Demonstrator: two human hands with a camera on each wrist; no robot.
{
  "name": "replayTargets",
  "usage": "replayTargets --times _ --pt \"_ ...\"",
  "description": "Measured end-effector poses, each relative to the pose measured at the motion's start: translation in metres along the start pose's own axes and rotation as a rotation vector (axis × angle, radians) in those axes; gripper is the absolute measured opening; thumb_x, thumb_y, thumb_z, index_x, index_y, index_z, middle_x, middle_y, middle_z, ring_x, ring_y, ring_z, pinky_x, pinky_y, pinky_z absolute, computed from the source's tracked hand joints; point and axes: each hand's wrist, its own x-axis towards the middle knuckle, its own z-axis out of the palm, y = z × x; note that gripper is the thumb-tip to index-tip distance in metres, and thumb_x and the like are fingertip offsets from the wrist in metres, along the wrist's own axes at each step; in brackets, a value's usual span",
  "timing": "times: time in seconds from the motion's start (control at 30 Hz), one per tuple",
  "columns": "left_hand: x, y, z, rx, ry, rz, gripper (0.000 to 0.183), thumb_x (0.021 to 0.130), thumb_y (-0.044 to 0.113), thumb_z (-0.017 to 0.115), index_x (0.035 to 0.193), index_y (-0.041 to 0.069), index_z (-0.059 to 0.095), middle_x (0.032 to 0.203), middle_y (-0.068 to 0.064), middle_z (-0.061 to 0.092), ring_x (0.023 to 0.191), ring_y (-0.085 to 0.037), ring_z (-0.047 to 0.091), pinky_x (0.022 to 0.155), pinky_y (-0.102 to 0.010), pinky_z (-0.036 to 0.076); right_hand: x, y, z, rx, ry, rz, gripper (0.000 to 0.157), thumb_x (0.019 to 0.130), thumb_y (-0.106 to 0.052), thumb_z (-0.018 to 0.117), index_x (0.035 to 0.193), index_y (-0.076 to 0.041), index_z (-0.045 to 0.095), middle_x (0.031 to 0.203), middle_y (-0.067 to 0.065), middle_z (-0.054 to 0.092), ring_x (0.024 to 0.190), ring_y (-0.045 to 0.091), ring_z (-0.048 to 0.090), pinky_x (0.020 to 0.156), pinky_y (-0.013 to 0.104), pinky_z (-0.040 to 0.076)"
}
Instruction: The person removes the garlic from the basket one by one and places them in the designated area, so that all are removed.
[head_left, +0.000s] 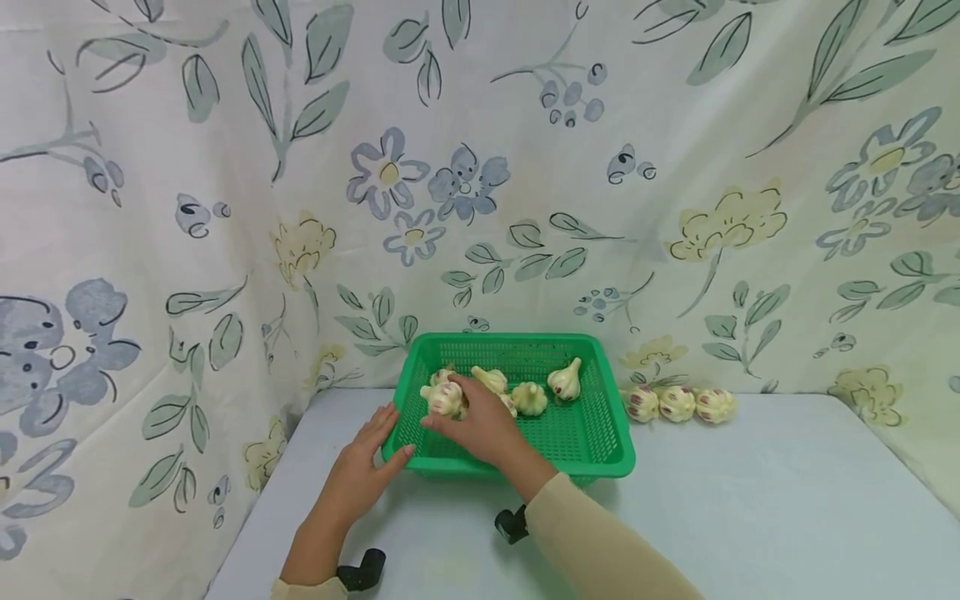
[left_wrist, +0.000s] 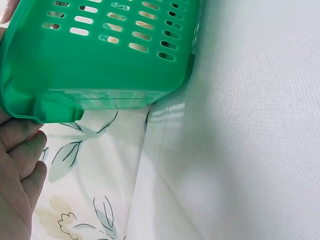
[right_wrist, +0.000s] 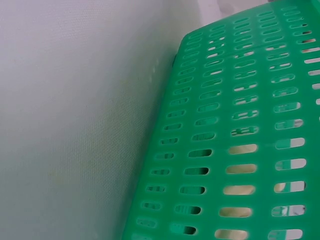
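Note:
A green plastic basket (head_left: 600,467) stands on the table with several garlic bulbs inside. My right hand (head_left: 480,421) reaches over its front rim and holds a garlic bulb (head_left: 445,400) between thumb and fingers, at the left side of the basket. Other bulbs, such as one garlic bulb (head_left: 529,399) near the middle and another garlic bulb (head_left: 566,381) at the right, lie loose in it. My left hand (head_left: 365,467) rests at the front left corner, fairly straight fingers along the rim. In the left wrist view, the left fingers (left_wrist: 25,155) touch the corner's outside. The right wrist view shows only basket wall and table.
Three garlic bulbs (head_left: 677,404) sit in a row on the white table (head_left: 750,500), right of the basket. A floral curtain (head_left: 480,208) hangs right behind the table and along its left side.

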Motion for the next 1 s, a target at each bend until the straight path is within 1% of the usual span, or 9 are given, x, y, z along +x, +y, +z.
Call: replayTargets --times 0.1,0.3,0.37,0.47,0.53,0.63,0.7,0.87,1.0 --pt "0.000 0.000 0.000 -0.004 0.001 -0.001 0.072 0.094 0.048 0.063 0.151 0.011 0.040 0.160 -0.004 0.032 0.148 -0.034 0.028 0.114 -0.061 0.029 -0.001 0.001 0.000 -0.011 0.034 -0.015 0.087 0.083 -0.062 0.069 0.152 -0.019 0.039 0.152 0.000 0.045 0.140 0.026 0.042 0.107 0.053 0.043" --pt "0.000 -0.001 0.000 -0.006 0.006 0.004 0.072 0.094 0.050 0.062 0.151 0.011 0.041 0.160 -0.005 0.033 0.148 -0.032 0.027 0.114 -0.060 0.029 -0.004 0.001 -0.001 0.021 0.107 -0.066 0.077 0.084 -0.049 0.075 0.149 -0.026 0.041 0.146 -0.003 0.049 0.132 0.019 0.050 0.101 0.047 0.049" --pt "0.000 -0.002 0.001 -0.004 0.006 0.005 0.074 0.094 0.053 0.060 0.151 0.010 0.041 0.160 -0.005 0.033 0.148 -0.031 0.027 0.115 -0.058 0.028 -0.006 0.001 -0.002 0.055 0.132 -0.084 0.073 0.084 -0.044 0.077 0.147 -0.024 0.043 0.145 -0.002 0.050 0.131 0.018 0.051 0.100 0.046 0.050" --pt "0.000 -0.001 0.001 -0.005 0.006 0.001 0.071 0.095 0.048 0.062 0.151 0.010 0.041 0.160 -0.004 0.032 0.149 -0.031 0.027 0.116 -0.057 0.027 -0.010 0.003 -0.006 0.087 0.175 -0.121 0.070 0.085 -0.037 0.078 0.144 -0.019 0.046 0.145 0.002 0.049 0.131 0.020 0.051 0.101 0.046 0.050" --pt "0.001 0.000 0.001 -0.006 0.008 0.001 0.069 0.094 0.043 0.065 0.151 0.010 0.041 0.160 -0.003 0.032 0.149 -0.031 0.027 0.116 -0.057 0.027 -0.013 0.006 -0.011 0.085 0.218 -0.166 0.068 0.085 -0.031 0.079 0.143 -0.014 0.046 0.144 0.006 0.049 0.130 0.023 0.052 0.099 0.046 0.051" --pt "0.001 0.001 0.000 -0.009 0.013 0.004 0.068 0.094 0.041 0.066 0.151 0.011 0.041 0.160 -0.003 0.032 0.148 -0.031 0.027 0.116 -0.058 0.028 -0.017 0.013 -0.021 0.058 0.292 -0.213 0.067 0.083 -0.024 0.081 0.141 -0.012 0.049 0.142 0.009 0.050 0.126 0.026 0.055 0.095 0.047 0.053" --pt "0.001 0.000 0.000 -0.008 0.014 0.007 0.070 0.094 0.044 0.064 0.151 0.011 0.041 0.160 -0.003 0.032 0.148 -0.031 0.027 0.115 -0.059 0.028 -0.020 0.020 -0.030 0.045 0.331 -0.230 0.067 0.082 -0.021 0.082 0.140 -0.012 0.050 0.141 0.010 0.050 0.124 0.027 0.055 0.093 0.047 0.053" --pt "0.000 -0.002 0.000 -0.016 0.012 0.011 0.073 0.094 0.051 0.061 0.151 0.011 0.040 0.160 -0.004 0.031 0.148 -0.035 0.027 0.114 -0.061 0.028 -0.033 0.044 -0.057 0.006 0.386 -0.214 0.068 0.082 -0.022 0.082 0.140 -0.011 0.049 0.139 0.011 0.050 0.124 0.028 0.053 0.095 0.050 0.051" --pt "-0.001 -0.003 0.001 -0.029 0.007 0.008 0.071 0.094 0.047 0.063 0.151 0.011 0.040 0.160 -0.006 0.031 0.147 -0.037 0.027 0.113 -0.063 0.028 -0.047 0.064 -0.086 0.036 0.379 -0.154 0.070 0.085 -0.023 0.079 0.144 -0.010 0.043 0.141 0.015 0.046 0.123 0.030 0.051 0.094 0.052 0.050"
